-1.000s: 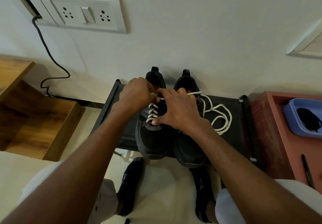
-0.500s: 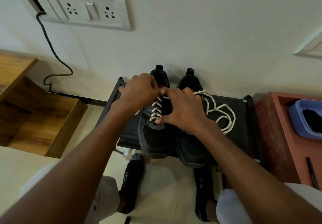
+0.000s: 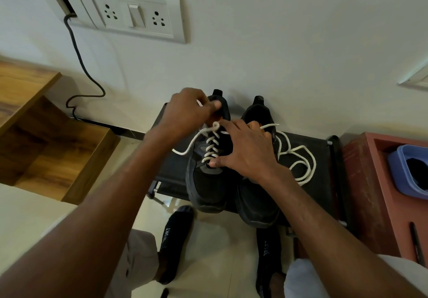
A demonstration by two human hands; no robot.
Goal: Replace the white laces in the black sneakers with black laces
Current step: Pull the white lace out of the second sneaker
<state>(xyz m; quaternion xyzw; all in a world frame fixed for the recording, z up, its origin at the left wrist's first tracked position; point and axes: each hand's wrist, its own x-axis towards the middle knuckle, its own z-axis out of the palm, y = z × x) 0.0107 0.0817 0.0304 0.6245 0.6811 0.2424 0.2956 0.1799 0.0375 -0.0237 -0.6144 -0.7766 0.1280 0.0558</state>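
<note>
Black sneakers side by side, white lace criss-crossed, left hand pinching it, right hand spread flat.

head cam | looks forward-down | close over hands | single view

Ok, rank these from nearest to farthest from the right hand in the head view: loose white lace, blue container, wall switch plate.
From the right hand:
1. Loose white lace, just to its right on the black rack.
2. Blue container, far right in the red tray.
3. Wall switch plate, up on the wall to the left.
</note>
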